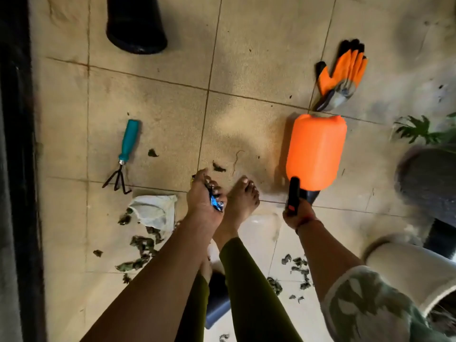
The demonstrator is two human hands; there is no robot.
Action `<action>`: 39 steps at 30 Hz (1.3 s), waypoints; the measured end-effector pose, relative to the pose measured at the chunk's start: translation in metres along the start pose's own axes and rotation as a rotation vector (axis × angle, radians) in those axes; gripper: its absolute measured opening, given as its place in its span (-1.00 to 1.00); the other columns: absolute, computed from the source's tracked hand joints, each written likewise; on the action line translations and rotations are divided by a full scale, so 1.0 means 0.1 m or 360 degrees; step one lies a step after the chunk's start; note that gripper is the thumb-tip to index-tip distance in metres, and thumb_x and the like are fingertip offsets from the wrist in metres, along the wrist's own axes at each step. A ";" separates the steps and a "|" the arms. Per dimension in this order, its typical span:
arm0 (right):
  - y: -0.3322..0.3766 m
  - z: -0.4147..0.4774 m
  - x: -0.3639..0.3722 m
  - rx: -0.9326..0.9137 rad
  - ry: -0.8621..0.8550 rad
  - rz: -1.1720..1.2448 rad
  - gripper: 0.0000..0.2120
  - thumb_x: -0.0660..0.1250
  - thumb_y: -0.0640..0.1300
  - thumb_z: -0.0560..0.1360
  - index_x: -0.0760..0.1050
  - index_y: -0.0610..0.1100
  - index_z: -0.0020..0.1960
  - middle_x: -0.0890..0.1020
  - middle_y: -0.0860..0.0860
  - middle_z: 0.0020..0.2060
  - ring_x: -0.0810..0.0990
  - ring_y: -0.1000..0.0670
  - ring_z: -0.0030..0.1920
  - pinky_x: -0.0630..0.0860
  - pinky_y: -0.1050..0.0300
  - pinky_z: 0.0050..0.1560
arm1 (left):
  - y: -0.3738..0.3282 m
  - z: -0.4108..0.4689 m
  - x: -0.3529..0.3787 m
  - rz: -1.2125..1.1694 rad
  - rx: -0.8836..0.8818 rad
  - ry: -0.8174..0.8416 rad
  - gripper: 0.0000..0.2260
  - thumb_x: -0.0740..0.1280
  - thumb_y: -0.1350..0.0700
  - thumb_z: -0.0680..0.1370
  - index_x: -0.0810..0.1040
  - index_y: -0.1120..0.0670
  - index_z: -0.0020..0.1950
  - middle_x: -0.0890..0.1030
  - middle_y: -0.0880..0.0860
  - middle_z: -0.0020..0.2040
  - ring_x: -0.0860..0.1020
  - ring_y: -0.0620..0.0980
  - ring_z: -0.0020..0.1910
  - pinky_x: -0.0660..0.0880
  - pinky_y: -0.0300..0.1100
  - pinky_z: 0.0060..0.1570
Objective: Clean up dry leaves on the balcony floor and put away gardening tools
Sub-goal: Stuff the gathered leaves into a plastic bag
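My left hand (203,196) is cupped around a clump of dry leaves and a blue wrapper scrap. My right hand (297,214) grips the black handle of an orange spray bottle (315,150), held above the tiled floor. Dry leaves (143,245) lie scattered at lower left, and more leaves (297,266) lie at lower right. A teal-handled hand rake (123,154) lies on the tiles to the left. Orange and black gardening gloves (339,77) lie at the upper right.
A black pot (135,23) stands at the top left, and a crumpled white cloth (154,211) lies beside the leaves. A dark pot with a green plant (429,174) and a white pot (404,267) stand on the right. My bare foot (240,203) is between my hands.
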State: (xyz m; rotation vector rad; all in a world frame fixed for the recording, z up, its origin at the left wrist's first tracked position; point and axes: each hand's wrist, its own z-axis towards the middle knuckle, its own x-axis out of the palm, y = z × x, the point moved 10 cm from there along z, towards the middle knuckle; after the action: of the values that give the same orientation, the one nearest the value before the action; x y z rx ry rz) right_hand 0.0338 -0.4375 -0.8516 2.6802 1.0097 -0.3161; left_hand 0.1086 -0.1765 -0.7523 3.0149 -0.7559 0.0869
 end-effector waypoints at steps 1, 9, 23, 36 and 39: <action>0.05 -0.07 0.09 -0.0049 0.0012 0.0050 -0.69 0.00 -0.32 0.58 0.30 -0.04 -0.25 0.32 0.10 -0.69 0.28 0.17 -0.69 0.19 0.40 -0.66 | -0.02 -0.03 -0.02 -0.0025 0.0002 -0.0002 -0.69 0.27 0.08 0.56 0.33 0.02 -0.38 0.34 -0.08 -0.57 0.29 -0.17 -0.65 0.20 -0.37 -0.66; 0.32 -0.55 1.19 -0.0230 0.0069 0.0438 -0.93 0.18 -0.28 0.56 0.40 -0.16 0.00 0.44 -0.07 -0.32 0.45 0.06 -0.43 0.44 0.35 -0.58 | -0.24 -0.25 0.10 -0.0055 0.0072 0.0106 -0.68 0.24 0.06 0.58 0.33 0.01 -0.38 0.34 -0.08 -0.58 0.29 -0.19 -0.65 0.20 -0.40 -0.66; 0.92 -0.63 2.41 -0.0636 0.0217 -0.0122 -0.64 0.30 -0.21 0.49 0.37 -0.24 0.27 0.55 -0.16 -0.16 0.54 -0.07 -0.30 0.49 0.19 -0.46 | -0.41 0.05 0.02 -0.0227 0.0108 0.0169 -0.62 0.23 0.07 0.56 0.35 0.03 -0.48 0.36 -0.09 -0.61 0.32 -0.19 -0.67 0.21 -0.43 -0.68; 0.18 -1.04 1.51 -0.1552 0.0114 -0.1804 -0.39 0.20 0.08 0.57 0.10 -0.11 0.51 0.21 -0.14 0.47 0.19 -0.11 0.46 0.18 0.00 0.44 | -0.84 -0.09 -0.49 -0.0379 0.0159 0.0187 -0.66 0.23 0.03 0.57 0.34 0.03 -0.41 0.37 -0.08 -0.63 0.32 -0.19 -0.69 0.20 -0.44 -0.69; -0.25 -0.82 1.51 -0.1751 0.0104 -0.2331 -0.27 0.21 0.13 0.55 -0.04 -0.16 0.54 0.03 -0.16 0.53 0.01 -0.13 0.52 0.04 -0.08 0.49 | -0.95 0.14 -0.85 -0.0433 0.0190 0.0142 -0.66 0.22 0.04 0.57 0.34 0.03 -0.40 0.36 -0.07 -0.63 0.32 -0.19 -0.69 0.20 -0.44 -0.69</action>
State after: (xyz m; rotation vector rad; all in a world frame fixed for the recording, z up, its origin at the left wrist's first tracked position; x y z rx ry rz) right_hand 0.1372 -0.3009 -0.8224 0.7014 2.1160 0.1071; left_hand 0.0791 -0.0536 -0.7734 3.1667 -0.3403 0.2650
